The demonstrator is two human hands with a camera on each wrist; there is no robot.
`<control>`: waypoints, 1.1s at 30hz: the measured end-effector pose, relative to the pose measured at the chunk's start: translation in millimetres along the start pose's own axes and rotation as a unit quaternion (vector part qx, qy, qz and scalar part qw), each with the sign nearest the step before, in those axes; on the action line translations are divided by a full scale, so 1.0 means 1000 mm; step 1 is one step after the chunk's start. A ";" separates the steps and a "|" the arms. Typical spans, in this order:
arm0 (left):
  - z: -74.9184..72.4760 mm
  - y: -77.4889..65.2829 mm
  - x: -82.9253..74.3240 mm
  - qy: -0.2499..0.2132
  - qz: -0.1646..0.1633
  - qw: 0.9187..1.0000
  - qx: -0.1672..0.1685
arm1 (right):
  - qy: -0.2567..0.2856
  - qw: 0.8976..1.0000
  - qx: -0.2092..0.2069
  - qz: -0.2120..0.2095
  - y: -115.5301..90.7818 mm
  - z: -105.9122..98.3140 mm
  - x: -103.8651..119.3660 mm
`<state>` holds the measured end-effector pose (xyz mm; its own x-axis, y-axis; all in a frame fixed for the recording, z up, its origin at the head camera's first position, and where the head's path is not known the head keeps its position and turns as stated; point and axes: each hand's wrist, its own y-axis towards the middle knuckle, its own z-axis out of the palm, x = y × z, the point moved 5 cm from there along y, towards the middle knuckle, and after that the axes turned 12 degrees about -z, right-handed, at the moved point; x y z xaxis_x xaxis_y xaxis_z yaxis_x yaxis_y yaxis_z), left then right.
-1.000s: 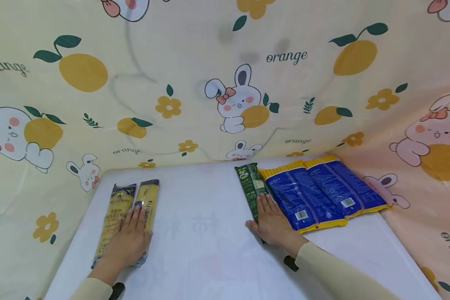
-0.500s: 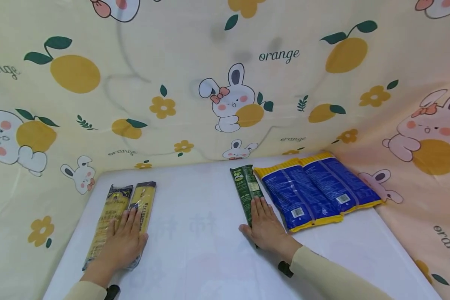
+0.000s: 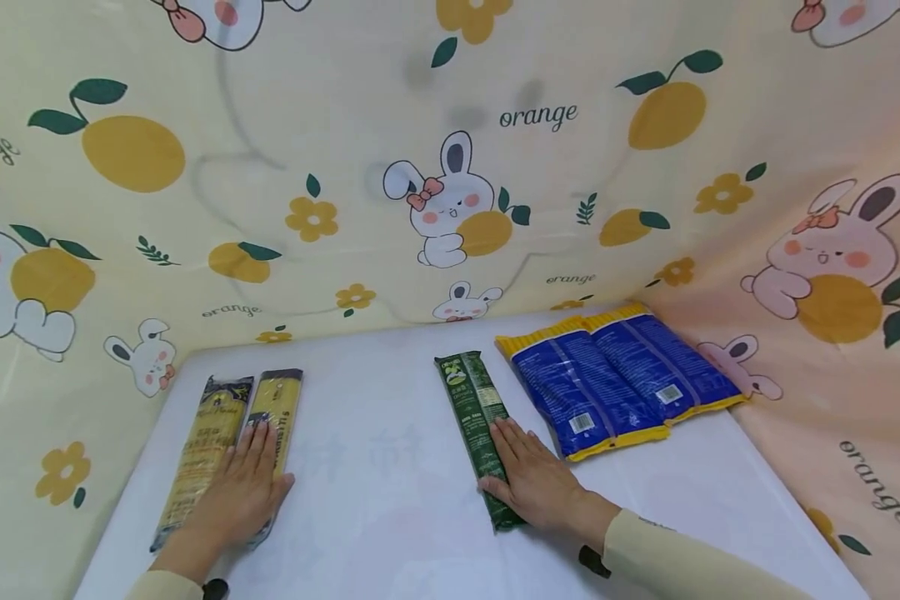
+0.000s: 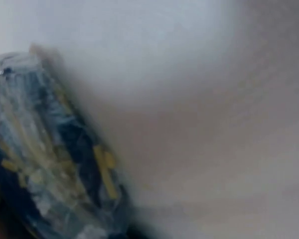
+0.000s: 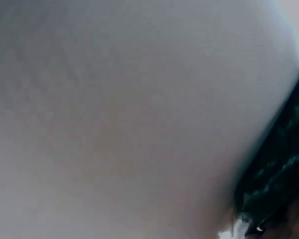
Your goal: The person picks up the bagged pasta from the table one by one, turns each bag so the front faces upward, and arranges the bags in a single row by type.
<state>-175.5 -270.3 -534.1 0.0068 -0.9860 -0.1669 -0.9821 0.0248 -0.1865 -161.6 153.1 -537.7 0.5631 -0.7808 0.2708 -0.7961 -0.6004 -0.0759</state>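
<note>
In the head view my left hand (image 3: 240,492) rests flat, fingers extended, over two yellow spaghetti packs lying side by side: a wider pack (image 3: 208,433) and a narrower pack (image 3: 283,400) with a dark top end. Part of both is hidden beneath the hand. A crinkled clear and dark-blue pack end (image 4: 60,149) fills the left side of the left wrist view. My right hand (image 3: 540,483) lies with straight fingers on the right side of a slim green packet (image 3: 468,408), its thumb across the lower part. The right wrist view catches the dark green packet (image 5: 279,159) at its edge.
Two blue packs with yellow ends, a left one (image 3: 570,383) and a right one (image 3: 660,358), lie overlapping at the table's back right. The white table (image 3: 367,400) meets a printed cloth (image 3: 345,167) with rabbits and oranges behind and at the sides.
The green packet has slid left and toward me under my right hand, away from the blue packs, leaving a gap. My left hand stays on the spaghetti packs. The head view has shifted slightly.
</note>
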 end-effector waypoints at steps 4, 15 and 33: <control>-0.002 0.001 0.001 0.008 0.003 1.000 -0.003 | 0.008 1.000 0.017 -0.011 0.002 0.007 0.004; -0.035 0.021 -0.049 0.032 0.032 0.999 0.023 | 0.013 1.000 0.016 0.001 0.007 0.018 0.042; -0.028 0.096 -0.245 -0.011 0.111 0.991 -0.074 | -0.091 0.986 -0.141 0.016 -0.059 -0.018 0.025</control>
<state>-277.0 -31.2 -484.0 -0.2099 -0.9549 -0.2101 -0.9768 0.2143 0.0017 -104.2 172.3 -508.7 0.5467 -0.8319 0.0949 -0.8296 -0.5228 0.1960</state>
